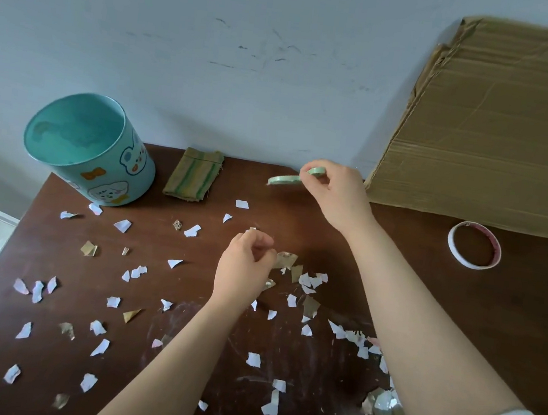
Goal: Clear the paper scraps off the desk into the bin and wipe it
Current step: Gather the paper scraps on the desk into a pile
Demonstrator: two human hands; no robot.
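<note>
Several white, pink and gold paper scraps (123,225) lie scattered over the dark brown desk (510,322). A teal bin (98,165) with cartoon stickers stands at the desk's back left corner, open and tilted toward me. A folded green-and-yellow striped cloth (194,175) lies beside it against the wall. My left hand (245,270) hovers mid-desk with curled fingers pinching a small scrap. My right hand (335,190) is raised near the back edge and pinches a green tape ring (284,180) lifted off the desk.
A large flattened cardboard sheet (496,131) leans against the wall at the back right. A white-and-red tape roll (474,245) lies flat on the desk's right side. The desk's left edge drops to the floor.
</note>
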